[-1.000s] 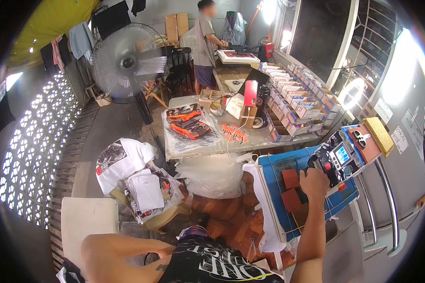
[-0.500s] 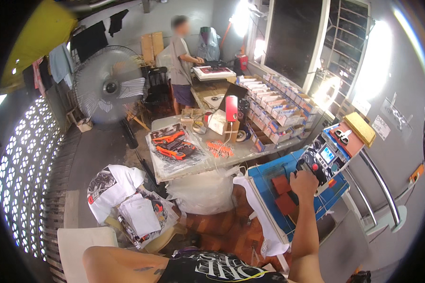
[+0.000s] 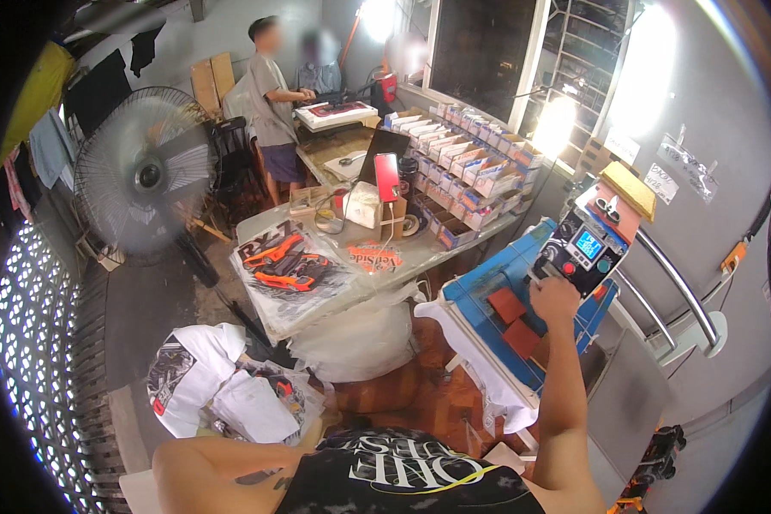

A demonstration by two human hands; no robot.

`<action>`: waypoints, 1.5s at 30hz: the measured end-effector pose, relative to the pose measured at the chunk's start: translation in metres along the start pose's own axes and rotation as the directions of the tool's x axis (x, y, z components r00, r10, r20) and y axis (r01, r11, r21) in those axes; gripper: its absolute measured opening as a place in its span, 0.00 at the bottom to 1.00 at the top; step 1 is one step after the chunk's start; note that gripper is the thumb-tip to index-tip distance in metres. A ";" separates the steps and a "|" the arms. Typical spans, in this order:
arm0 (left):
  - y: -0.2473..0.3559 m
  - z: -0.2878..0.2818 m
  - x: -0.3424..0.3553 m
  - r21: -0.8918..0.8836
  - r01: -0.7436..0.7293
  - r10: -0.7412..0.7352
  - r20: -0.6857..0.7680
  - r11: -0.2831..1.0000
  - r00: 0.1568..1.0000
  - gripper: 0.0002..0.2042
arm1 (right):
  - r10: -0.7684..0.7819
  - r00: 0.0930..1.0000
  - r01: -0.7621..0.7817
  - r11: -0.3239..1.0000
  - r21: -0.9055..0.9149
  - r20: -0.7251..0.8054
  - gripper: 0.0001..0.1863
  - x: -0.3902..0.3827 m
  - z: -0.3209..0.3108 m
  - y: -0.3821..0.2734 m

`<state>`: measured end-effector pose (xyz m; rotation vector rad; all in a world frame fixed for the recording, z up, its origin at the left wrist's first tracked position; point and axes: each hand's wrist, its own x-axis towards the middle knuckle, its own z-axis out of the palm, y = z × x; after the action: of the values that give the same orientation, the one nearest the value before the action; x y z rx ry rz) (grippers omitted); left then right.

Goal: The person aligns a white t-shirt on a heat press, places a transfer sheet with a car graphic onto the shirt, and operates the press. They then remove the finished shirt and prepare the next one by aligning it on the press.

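The right hand [image 3: 555,300] is reaching up at centre right of the frame, its fingers curled together against the lower edge of the control box [image 3: 584,250] of a blue heat press [image 3: 505,295]. Whether the fingers are clamped on a knob or handle there or only pressing against it cannot be told, since the back of the hand is hiding the contact. The control box is showing a small lit blue screen and round buttons, and a yellowish pad [image 3: 630,190] is lying on top of the machine at upper right. On the blue plate of the press, just left of the hand, two reddish-brown squares [image 3: 514,321] are lying side by side, and a white cloth [image 3: 480,364] is hanging over the near edge of the press.

The left forearm [image 3: 223,467] is lying along the bottom edge of the frame at lower left; the left hand itself is not showing.

In the middle of the frame a counter [image 3: 317,300] covered in clear plastic is carrying printed sheets with orange and black designs [image 3: 287,261]. Rows of small boxes [image 3: 471,167] are running along the window side at upper centre. A standing fan [image 3: 141,176] is facing the room at upper left, and white printed shirts [image 3: 197,385] are piled at lower left. Another person [image 3: 274,103] is standing at a far bench at the top of the frame.
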<state>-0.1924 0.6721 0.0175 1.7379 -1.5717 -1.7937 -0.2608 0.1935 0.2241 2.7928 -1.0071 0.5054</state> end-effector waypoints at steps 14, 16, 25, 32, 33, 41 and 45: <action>-0.048 0.003 -0.037 0.039 -0.052 0.053 -0.021 0.998 0.998 0.17 | 0.167 0.986 -0.167 0.985 -0.031 -0.015 0.19 0.001 -0.006 -0.022; -0.056 0.019 -0.044 0.011 -0.031 0.031 -0.014 0.999 0.999 0.17 | 0.176 0.984 -0.177 0.983 -0.046 -0.026 0.19 0.003 -0.002 -0.018; -0.041 0.057 -0.034 -0.130 -0.009 0.025 0.118 0.991 0.993 0.17 | 0.010 0.995 -0.019 0.996 -0.092 -0.100 0.23 0.003 0.013 -0.002; -0.004 0.033 0.003 -0.122 0.033 -0.010 0.183 0.992 0.983 0.17 | -0.061 0.989 0.068 0.997 0.047 -0.132 0.18 -0.005 0.002 0.000; 0.000 0.029 0.008 -0.116 0.037 -0.014 0.191 0.993 0.981 0.17 | -0.076 0.988 0.084 0.995 0.061 -0.133 0.18 -0.006 0.002 0.002; 0.012 -0.032 0.036 -0.043 0.091 -0.075 0.285 0.995 0.955 0.17 | -0.070 0.968 0.116 0.977 0.182 -0.241 0.15 -0.006 0.011 0.007; -0.019 -0.088 0.061 0.045 0.067 -0.079 0.364 0.997 0.928 0.17 | -0.032 0.958 0.091 0.976 0.196 -0.284 0.14 -0.005 0.014 0.005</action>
<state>-0.1293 0.5888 -0.0122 1.5580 -1.6928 -2.2461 -0.2645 0.1893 0.2093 2.8051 -0.8461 1.0180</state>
